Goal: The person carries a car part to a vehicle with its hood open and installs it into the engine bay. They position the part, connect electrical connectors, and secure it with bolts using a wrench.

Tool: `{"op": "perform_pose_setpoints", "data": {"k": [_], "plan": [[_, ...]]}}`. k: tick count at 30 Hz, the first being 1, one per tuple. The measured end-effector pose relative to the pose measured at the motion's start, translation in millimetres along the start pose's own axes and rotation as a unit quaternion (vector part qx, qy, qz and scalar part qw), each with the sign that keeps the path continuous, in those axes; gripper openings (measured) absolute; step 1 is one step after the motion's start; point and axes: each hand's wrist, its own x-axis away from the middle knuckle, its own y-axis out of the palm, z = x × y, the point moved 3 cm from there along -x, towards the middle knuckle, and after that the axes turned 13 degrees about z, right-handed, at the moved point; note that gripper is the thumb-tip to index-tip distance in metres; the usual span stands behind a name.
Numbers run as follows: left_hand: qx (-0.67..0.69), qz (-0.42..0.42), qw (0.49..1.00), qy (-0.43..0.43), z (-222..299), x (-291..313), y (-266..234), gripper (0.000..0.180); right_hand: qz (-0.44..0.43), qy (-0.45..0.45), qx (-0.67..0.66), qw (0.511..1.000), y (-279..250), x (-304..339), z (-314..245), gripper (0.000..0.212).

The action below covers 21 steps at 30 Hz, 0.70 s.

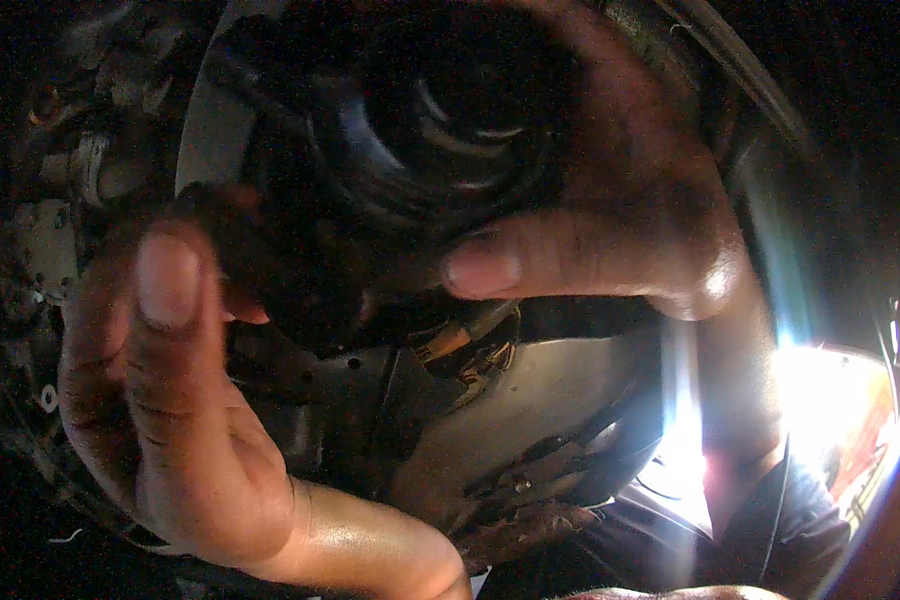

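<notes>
a glossy black round part with concentric rings (pixel 370 140) is held at upper middle. right hand (pixel 660 220) grip is wrapped around its right side, thumb laid along lower edge. left hand (pixel 195 430) grip is curled at its dark left edge; cannot tell if anything is pinched. grey curved metal panel (pixel 560 390) behind is partly blocked by the part. far fingers hidden, top lost in shadow, lower right washed out by white glare (pixel 682 450).
</notes>
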Motion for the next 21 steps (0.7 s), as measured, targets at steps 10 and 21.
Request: {"op": "perform_pose_setpoints", "data": {"k": [10, 21], "plan": [[0.094, -0.046, 0.994, -0.001, -4, -4, 0, 0.032, 0.008, 0.032, -0.012, 0.999, -11, 1, -1, 0.11], [-0.041, 0.139, 0.981, -0.132, -7, 1, 8, 0.038, 0.019, 0.06, -0.011, 0.998, -13, 1, 2, 0.106]]}}
